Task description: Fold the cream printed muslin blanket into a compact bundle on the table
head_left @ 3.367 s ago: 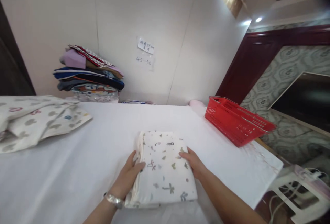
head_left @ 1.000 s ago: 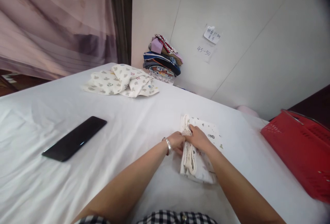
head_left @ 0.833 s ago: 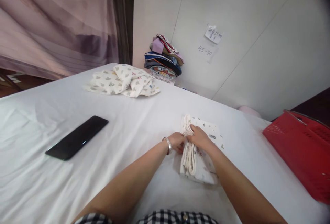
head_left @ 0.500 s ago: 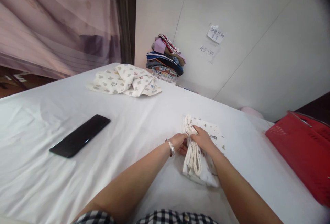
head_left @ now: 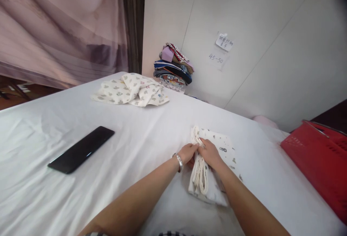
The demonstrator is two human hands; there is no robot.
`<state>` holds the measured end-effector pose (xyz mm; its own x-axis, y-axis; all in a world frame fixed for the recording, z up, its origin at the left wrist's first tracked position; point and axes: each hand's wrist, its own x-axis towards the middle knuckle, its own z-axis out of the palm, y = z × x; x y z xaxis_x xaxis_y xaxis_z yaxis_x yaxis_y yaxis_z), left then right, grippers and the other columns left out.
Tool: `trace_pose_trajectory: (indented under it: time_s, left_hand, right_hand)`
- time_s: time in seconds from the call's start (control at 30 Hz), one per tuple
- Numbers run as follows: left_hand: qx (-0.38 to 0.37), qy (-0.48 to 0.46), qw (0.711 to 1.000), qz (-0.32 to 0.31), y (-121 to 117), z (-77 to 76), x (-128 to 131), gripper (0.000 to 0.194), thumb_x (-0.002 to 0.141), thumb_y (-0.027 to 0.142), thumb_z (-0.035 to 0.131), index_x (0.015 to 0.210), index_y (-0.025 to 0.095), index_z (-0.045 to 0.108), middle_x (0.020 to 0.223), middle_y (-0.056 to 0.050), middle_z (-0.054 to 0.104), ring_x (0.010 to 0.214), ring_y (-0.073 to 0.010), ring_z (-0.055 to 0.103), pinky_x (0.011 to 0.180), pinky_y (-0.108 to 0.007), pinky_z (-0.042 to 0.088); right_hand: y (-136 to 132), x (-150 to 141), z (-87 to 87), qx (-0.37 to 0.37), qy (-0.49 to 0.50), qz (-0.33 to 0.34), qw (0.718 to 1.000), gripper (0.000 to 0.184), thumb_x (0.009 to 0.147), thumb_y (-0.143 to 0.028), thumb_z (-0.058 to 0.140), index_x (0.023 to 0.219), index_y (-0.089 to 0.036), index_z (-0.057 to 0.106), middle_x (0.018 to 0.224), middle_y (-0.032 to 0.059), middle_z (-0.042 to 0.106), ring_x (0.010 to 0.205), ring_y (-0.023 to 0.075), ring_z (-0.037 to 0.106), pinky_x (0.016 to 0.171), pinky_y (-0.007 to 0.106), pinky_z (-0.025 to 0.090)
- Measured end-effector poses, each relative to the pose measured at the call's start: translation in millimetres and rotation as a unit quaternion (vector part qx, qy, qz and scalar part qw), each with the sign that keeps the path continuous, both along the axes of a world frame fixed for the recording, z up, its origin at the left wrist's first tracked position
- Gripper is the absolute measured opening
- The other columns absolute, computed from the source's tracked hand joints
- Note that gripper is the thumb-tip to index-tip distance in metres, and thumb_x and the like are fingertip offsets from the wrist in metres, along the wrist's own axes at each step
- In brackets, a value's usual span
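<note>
A folded white cloth (head_left: pixel 221 142) with small grey and green prints lies on the white-covered surface, in front of me and right of centre. Its layered, looped edge bunches up along the left side. My right hand (head_left: pixel 211 154) is closed round these layers from the right, thumb on the left. From the other side my left hand (head_left: pixel 187 153), with a silver bracelet at the wrist, pinches the same edge. Both thumbs almost meet on it. The left fingertips are partly hidden behind the layers.
A black phone (head_left: pixel 81 150) lies at left. Behind it is a crumpled white cloth (head_left: pixel 130 90) with grey prints. A stack of folded clothes (head_left: pixel 173 67) stands by the wall at the back. To the right is a red plastic basket (head_left: pixel 314 163).
The view has turned left, bringing the phone in. Earlier my hands held the folded cloth's two sides; now both grip its layered left edge. Lately my left hand has closed back onto that edge.
</note>
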<state>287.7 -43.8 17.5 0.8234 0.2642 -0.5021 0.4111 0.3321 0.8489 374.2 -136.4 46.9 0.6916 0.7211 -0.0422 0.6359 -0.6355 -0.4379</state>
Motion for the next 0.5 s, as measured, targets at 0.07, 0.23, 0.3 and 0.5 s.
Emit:
trace_pose_trajectory:
  time_s: [0.07,0.23,0.3,0.5]
  left_hand:
    - [0.008,0.007,1.0,-0.019,3.4,0.0,0.1,0.044,0.081,0.057,0.039,0.09,0.016,0.05,0.056,0.002,0.051,0.043,-0.0144,0.052,0.045,-0.03,0.047]
    - [0.038,0.035,0.998,-0.042,5.6,4.8,-2.0,0.055,0.075,0.066,0.042,0.091,0.015,0.051,0.065,-0.003,0.057,0.05,-0.0162,0.055,0.049,-0.032,0.049]
    - [0.069,0.036,0.996,-0.045,3.5,7.0,-3.6,0.054,0.071,0.065,0.05,0.093,0.015,0.051,0.079,-0.008,0.061,0.056,-0.0169,0.057,0.049,-0.031,0.049]
    - [0.164,0.017,0.984,-0.062,1.2,11.8,-8.5,0.059,0.065,0.069,0.051,0.094,0.017,0.054,0.1,-0.012,0.062,0.078,-0.0229,0.06,0.052,-0.028,0.047]
  right_hand:
    - [-1.0,-5.4,2.1,0.0,0.012,-0.002,1.0,0.047,0.078,-0.033,0.046,0.119,-0.014,0.056,0.112,0.0117,0.058,0.106,0.0237,0.051,0.09,0.033,0.036]
    - [-25.1,-0.5,17.7,0.082,0.176,0.048,0.98,0.042,0.077,-0.039,0.047,0.11,-0.018,0.062,0.1,0.005,0.065,0.09,0.0208,0.058,0.08,0.033,0.045]
    - [-45.9,17.7,19.7,0.127,0.152,-0.02,0.98,0.043,0.075,-0.04,0.048,0.109,-0.018,0.062,0.104,0.0057,0.065,0.092,0.021,0.059,0.081,0.033,0.046]
    - [-130.6,85.9,-2.6,0.057,-0.02,-0.208,0.976,0.054,0.075,-0.043,0.05,0.121,-0.014,0.053,0.126,0.0126,0.051,0.106,0.0254,0.054,0.092,0.037,0.04]
